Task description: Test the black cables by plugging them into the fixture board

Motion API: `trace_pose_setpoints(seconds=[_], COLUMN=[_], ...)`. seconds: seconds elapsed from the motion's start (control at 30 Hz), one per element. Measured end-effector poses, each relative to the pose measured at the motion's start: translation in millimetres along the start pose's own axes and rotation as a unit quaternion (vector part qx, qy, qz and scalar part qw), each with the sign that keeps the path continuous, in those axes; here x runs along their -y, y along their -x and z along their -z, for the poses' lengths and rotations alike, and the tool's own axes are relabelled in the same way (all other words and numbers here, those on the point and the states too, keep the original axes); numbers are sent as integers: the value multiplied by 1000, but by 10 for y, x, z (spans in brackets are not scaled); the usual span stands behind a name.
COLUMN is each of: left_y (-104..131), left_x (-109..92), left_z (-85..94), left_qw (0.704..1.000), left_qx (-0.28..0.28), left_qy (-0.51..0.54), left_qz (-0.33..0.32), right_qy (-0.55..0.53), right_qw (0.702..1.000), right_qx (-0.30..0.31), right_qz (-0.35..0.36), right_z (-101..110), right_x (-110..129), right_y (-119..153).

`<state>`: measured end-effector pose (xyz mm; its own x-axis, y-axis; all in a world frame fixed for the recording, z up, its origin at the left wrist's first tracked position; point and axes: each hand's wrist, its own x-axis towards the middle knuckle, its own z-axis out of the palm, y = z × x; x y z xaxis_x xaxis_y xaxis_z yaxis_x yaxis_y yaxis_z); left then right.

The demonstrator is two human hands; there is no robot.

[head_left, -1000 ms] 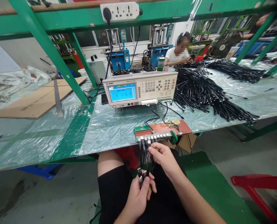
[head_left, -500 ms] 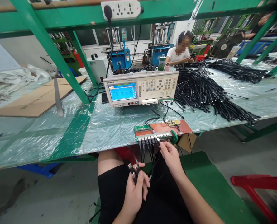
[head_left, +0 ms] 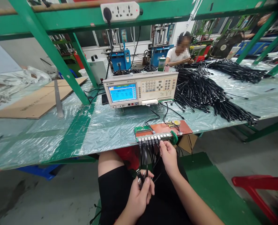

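Observation:
My left hand (head_left: pixel 140 197) is closed round several black USB cables (head_left: pixel 139 175), their metal plugs sticking up between thumb and fingers. At the table's front edge, my right hand (head_left: pixel 169 157) pinches the black USB plug (head_left: pixel 159 142) of one cable. That plug is at the row of USB ports (head_left: pixel 165 135) on the test board; the fingers partly hide how deep it sits. To its left, several black plugs (head_left: pixel 146 141) fill neighbouring ports, their cables hanging over my lap. The ports at the row's right end hold no plugs.
A benchtop tester (head_left: pixel 141 89) with a lit blue screen stands behind the board, wired to it. Black cables (head_left: pixel 199 90) are heaped to its right. Cardboard (head_left: pixel 31 101) and a steel ruler (head_left: pixel 58 100) lie left. A person (head_left: pixel 178 56) sits across the table.
My right hand has moved slightly down and left, its plug closer against the ports. My left hand has shifted right with its cables. Text has appeared on the tester's screen.

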<state>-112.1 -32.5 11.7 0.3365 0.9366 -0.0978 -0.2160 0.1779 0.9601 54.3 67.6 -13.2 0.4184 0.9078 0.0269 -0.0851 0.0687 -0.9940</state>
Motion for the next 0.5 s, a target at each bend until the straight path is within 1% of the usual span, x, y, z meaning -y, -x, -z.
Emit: trace_pose_setpoints(seconds=[0.1, 0.17, 0.2, 0.27, 0.3, 0.33, 0.37, 0.43, 0.47, 0.5], left_y=[9, 18, 23, 34, 37, 39, 38, 28, 20, 11], left_x=[-22, -38, -45, -54, -55, -54, -51, -38, -30, -23], left_z=[-1, -2, -3, -5, -7, -8, -10, -14, -18, -21], left_qw=[1000, 1000, 1000, 1000, 1000, 999, 999, 999, 998, 998], left_qx=[7, 10, 12, 14, 17, 20, 24, 35, 39, 39], left_qy=[-16, -19, -19, -20, -22, -24, -27, -39, -46, -53], left_qz=[1, -1, 0, 5, 7, 8, 8, 4, -1, -8], right_qy=[22, 102, 163, 273, 303, 311, 302, 244, 198, 144], right_qw=[1000, 994, 983, 944, 928, 923, 929, 951, 962, 973], right_qx=[8, 18, -1, -62, -74, -56, -7, 118, 153, 164], right_qz=[6, 45, 83, 172, 203, 218, 212, 150, 109, 69], right_z=[-4, 33, 60, 108, 120, 120, 107, 52, 19, -9], right_x=[62, 173, 246, 412, 492, 564, 623, 698, 715, 724], right_y=[-48, -65, -58, -5, 39, 89, 142, 240, 277, 302])
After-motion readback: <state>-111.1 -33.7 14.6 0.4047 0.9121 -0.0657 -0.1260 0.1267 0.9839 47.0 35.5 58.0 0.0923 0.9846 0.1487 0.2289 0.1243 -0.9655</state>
